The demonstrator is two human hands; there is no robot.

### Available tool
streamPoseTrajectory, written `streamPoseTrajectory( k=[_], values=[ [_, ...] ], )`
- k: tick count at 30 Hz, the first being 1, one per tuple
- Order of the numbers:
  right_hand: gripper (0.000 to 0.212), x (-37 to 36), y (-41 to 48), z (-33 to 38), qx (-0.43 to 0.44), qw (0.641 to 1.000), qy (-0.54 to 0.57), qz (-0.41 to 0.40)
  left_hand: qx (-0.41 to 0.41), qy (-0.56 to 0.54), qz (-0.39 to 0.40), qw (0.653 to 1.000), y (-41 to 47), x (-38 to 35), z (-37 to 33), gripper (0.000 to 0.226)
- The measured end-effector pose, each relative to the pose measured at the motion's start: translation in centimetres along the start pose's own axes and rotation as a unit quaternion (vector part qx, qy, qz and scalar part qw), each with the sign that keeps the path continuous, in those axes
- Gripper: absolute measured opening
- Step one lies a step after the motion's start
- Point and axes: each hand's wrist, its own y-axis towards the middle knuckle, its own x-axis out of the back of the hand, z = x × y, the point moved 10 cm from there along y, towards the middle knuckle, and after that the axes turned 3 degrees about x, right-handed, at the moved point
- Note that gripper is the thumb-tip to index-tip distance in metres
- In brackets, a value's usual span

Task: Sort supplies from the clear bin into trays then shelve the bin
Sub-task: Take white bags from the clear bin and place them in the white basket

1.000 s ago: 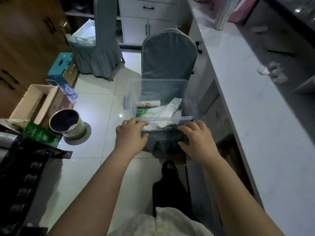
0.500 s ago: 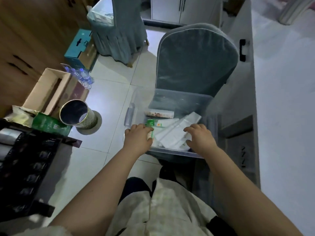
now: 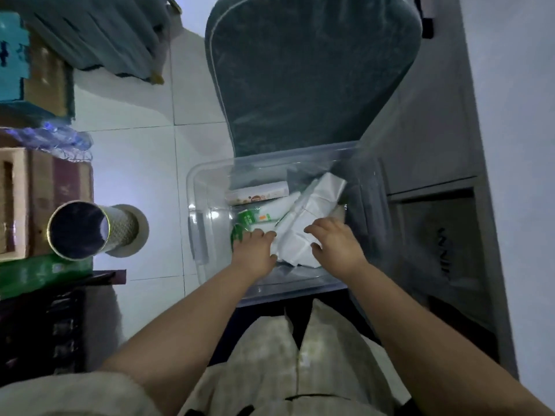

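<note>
The clear bin [image 3: 199, 187] sits on the seat of a blue-grey covered chair [image 3: 309, 70] in front of me. Inside it lie white plastic-wrapped packs [image 3: 312, 205], a green and white tube [image 3: 255, 217] and a long pale box [image 3: 258, 192]. Both my hands are down inside the bin. My left hand [image 3: 255, 250] rests on the green item and the left edge of the white packs. My right hand [image 3: 333, 244] has its fingers spread on the right side of the same packs. Whether either hand grips them is not clear.
A metal wastebasket [image 3: 81, 229] stands on the tiled floor at left, beside cardboard boxes [image 3: 36, 190] and a green pack [image 3: 42, 274]. A dark rack [image 3: 45, 328] is at lower left. A white counter with a cabinet [image 3: 435, 145] runs along the right. Another draped chair [image 3: 99, 34] stands at upper left.
My hands left the bin's near rim and went down inside onto the white packs. My view tilted down and closer over the bin.
</note>
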Motion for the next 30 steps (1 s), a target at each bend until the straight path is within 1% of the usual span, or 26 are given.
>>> streamPoseTrajectory(
  k=[1, 4, 8, 12, 15, 18, 21, 23, 26, 28, 30],
  values=[
    [0.038, -0.5, 1.0, -0.6, -0.015, 1.000, 0.004, 0.000, -0.017, 0.016, 0.020, 1.000, 1.5, -0.5, -0.5, 0.064],
    [0.042, -3.2, 3.5, -3.0, -0.060, 0.997, 0.005, 0.048, -0.034, 0.048, 0.073, 0.996, 5.4, -2.6, -1.5, 0.072],
    [0.044, -6.5, 6.2, -7.9, -0.090, 0.992, 0.004, 0.089, -0.014, 0.038, 0.105, 0.994, 11.0, -5.7, -2.4, 0.079],
    [0.043, -8.7, 8.4, -12.7, -0.097, 0.991, 0.040, 0.084, 0.023, 0.005, 0.098, 0.995, 15.7, -8.4, -3.0, 0.086],
    [0.035, -8.8, 8.9, -14.7, -0.099, 0.989, 0.104, 0.027, 0.057, -0.032, 0.053, 0.996, 17.6, -9.1, -4.2, 0.102],
    [0.031, -9.1, 8.8, -15.9, -0.111, 0.983, 0.144, -0.010, 0.114, -0.086, 0.013, 0.990, 18.8, -8.9, -5.1, 0.110],
    [0.026, -9.6, 8.7, -16.3, -0.105, 0.985, 0.140, -0.007, 0.181, -0.120, 0.002, 0.976, 19.1, -8.9, -4.7, 0.102],
    [0.027, -9.7, 8.6, -16.4, -0.099, 0.985, 0.140, -0.003, 0.194, -0.126, 0.002, 0.973, 19.1, -9.0, -4.5, 0.093],
    [0.031, -9.4, 8.7, -16.3, -0.083, 0.986, 0.143, -0.005, 0.175, -0.142, -0.015, 0.974, 18.6, -9.2, -4.9, 0.081],
    [0.030, -9.0, 8.8, -16.2, -0.072, 0.986, 0.149, -0.013, 0.156, -0.189, -0.048, 0.968, 17.7, -9.2, -5.3, 0.070],
    [0.029, -8.5, 8.7, -16.0, -0.062, 0.986, 0.154, -0.018, 0.141, -0.253, -0.051, 0.956, 16.9, -9.7, -5.9, 0.060]
  ],
)
